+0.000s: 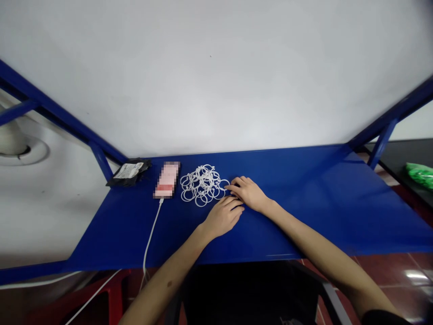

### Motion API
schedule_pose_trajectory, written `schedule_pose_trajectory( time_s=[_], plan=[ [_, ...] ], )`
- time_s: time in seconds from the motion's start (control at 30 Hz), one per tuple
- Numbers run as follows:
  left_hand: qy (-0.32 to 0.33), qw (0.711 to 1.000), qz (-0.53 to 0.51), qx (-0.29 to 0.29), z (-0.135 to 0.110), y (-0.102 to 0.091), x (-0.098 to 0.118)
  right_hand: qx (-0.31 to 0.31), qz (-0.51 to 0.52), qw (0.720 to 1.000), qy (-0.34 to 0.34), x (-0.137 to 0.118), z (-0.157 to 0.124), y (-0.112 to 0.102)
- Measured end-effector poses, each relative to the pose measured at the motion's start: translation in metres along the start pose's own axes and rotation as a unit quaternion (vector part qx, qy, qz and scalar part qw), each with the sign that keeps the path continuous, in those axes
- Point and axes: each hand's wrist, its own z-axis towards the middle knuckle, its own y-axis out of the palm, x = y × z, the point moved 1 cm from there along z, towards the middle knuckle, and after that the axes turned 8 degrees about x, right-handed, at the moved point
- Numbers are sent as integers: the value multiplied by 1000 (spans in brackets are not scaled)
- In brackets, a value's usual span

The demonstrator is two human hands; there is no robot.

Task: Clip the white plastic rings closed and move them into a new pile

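two bare hands meet near the center of the frame, close to a tangled heap of white rings (202, 181) on a blue table (304, 189). the right hand (248, 192) lies palm down at the heap's right edge, its fingertips at the outermost ring; from where i stand, i cannot tell whether they pinch it or merely touch it. the left hand (224, 215) sits just below, fingers loosely bent and pointing toward the right, their tips so close to the other hand that contact cannot be made out; whether anything is tucked under them is hidden. a dark sleeve (382, 316) shows at the lower right.

left of the heap, a phone (167, 179) lies with its screen blurred out, a white cable (152, 230) running from its lower end over the table's front edge. farther left, at the back corner, rests a black packet (118, 183) with a white label (129, 170). a pale wall (216, 90) fills the upper frame between blue bars (61, 115). a red stool (115, 298) stands at lower left; something green (419, 175) lies on a dark surface (399, 158) at the right edge.
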Motion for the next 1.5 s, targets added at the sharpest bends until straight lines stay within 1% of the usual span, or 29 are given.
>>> schedule_pose_trajectory(
  time_s=[0.17, 0.3, 0.37, 0.43, 0.47, 0.53, 0.6, 0.63, 0.67, 0.73, 0.77, 0.8, 0.87, 0.97, 1.07, 1.13, 1.23, 1.33, 1.4, 1.5],
  plan=[
    [12, 1000, 8, 17, -2, 2, -1, 36, 109, 992, 59, 6, 11, 7],
    [11, 1000, 8, 18, -2, 1, -1, 56, 183, 978, 83, 5, 9, 7],
    [2, 1000, 1, 17, -2, 0, 0, 71, 234, 963, 110, 4, 3, 3],
    [-17, 1000, -10, 24, -1, -2, 0, 89, 286, 943, 144, 2, -5, -3],
    [-33, 999, -17, 34, 0, -3, -1, 98, 311, 932, 160, 2, -9, -6],
    [-84, 993, -42, 78, 1, -5, -2, 113, 351, 911, 183, 0, -17, -12],
    [-142, 979, -62, 133, 4, -7, -3, 127, 402, 884, 203, -2, -22, -16],
    [-168, 971, -69, 156, 6, -8, -4, 134, 441, 861, 216, -3, -25, -17],
    [-191, 963, -77, 175, 8, -9, -4, 139, 484, 832, 233, -4, -26, -18],
    [-220, 951, -99, 192, 13, -10, -2, 149, 559, 770, 268, -6, -29, -18],
    [-230, 947, -112, 196, 17, -10, 0, 155, 578, 749, 284, -7, -30, -17],
    [-235, 943, -123, 199, 20, -10, 2, 163, 580, 741, 298, -9, -32, -16],
    [-232, 943, -129, 202, 27, -8, 7, 187, 551, 747, 322, -11, -34, -15],
    [-222, 947, -124, 199, 35, -4, 14, 216, 476, 780, 344, -14, -38, -15],
    [-206, 951, -128, 194, 41, 1, 16, 230, 401, 814, 352, -14, -39, -18],
    [-217, 945, -142, 199, 44, 5, 15, 234, 357, 834, 350, -13, -39, -20],
    [-293, 914, -186, 209, 44, 10, 9, 246, 299, 858, 337, -11, -40, -21],
    [-367, 877, -247, 189, 40, 13, 2, 268, 277, 876, 291, -11, -41, -20],
    [-394, 857, -277, 182, 37, 13, -1, 260, 267, 895, 245, -13, -43, -20],
    [-421, 823, -320, 208, 32, 10, -3, 232, 249, 917, 206, -17, -46, -19]
  ],
)
